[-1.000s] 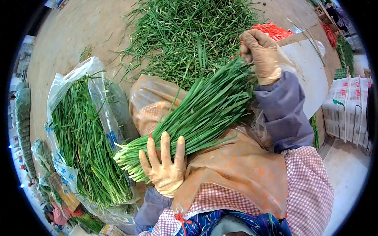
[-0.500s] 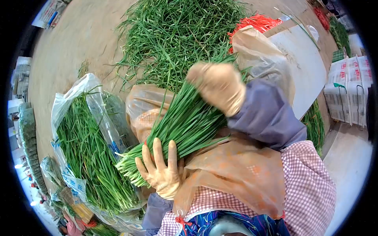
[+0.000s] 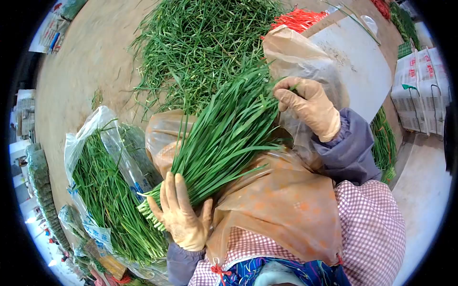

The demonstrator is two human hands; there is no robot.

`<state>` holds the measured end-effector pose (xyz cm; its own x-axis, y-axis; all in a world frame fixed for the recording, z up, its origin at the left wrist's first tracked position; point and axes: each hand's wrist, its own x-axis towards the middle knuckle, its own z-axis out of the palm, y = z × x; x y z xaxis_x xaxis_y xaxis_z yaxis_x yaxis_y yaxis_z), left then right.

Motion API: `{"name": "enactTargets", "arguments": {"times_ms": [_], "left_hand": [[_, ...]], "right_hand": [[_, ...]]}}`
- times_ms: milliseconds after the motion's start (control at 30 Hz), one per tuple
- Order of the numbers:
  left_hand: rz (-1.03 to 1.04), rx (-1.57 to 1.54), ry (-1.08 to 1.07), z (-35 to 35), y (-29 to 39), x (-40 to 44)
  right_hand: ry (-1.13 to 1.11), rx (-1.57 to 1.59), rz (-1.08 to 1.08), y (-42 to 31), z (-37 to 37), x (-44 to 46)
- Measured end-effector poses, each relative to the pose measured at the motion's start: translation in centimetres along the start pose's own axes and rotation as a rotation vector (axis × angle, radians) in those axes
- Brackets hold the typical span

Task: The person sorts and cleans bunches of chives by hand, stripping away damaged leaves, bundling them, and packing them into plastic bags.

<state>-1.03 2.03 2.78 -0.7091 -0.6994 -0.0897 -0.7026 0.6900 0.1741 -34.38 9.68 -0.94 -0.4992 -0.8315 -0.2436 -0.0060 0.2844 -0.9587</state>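
A bundle of long green leafy stalks lies slantwise across the lap, its pale cut ends at the lower left. My left hand, in a tan glove, rests on the bundle near those ends with the fingers stretched out. The gloved right hand is beside the leafy tips at the upper right, thumb and forefinger pinched together, with a small bit of green at the fingers. A translucent brown apron covers the lap under the bundle.
Ahead on the floor is a heap of loose green leaves. Red strips lie by a white board. An open plastic bag of stalks stands at the left, white crates at the right.
My right hand swept left over the leaves, then back right to the tips. My left hand stayed on the bundle, its fingers now closer together. The camera view has shifted.
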Motion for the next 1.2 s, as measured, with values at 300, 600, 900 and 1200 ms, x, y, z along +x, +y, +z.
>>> {"name": "enactTargets", "arguments": {"times_ms": [300, 600, 900, 1200], "left_hand": [[0.094, 0.063, -0.213, -4.6, -0.7, 3.8], [0.177, -0.224, -0.275, -1.3, -4.0, 6.7], [0.037, -0.63, -0.36, -1.2, -5.3, 6.2], [-0.032, -0.521, -0.307, -0.6, -4.8, 4.8]], "right_hand": [[-0.131, -0.104, -0.012, 1.9, 2.8, 0.7], [0.405, -0.568, -0.642, 5.1, 3.6, 2.8], [0.267, 0.299, -0.189, 0.2, -0.8, 0.9], [0.071, -0.033, -0.359, -1.2, 0.9, -0.7]]}}
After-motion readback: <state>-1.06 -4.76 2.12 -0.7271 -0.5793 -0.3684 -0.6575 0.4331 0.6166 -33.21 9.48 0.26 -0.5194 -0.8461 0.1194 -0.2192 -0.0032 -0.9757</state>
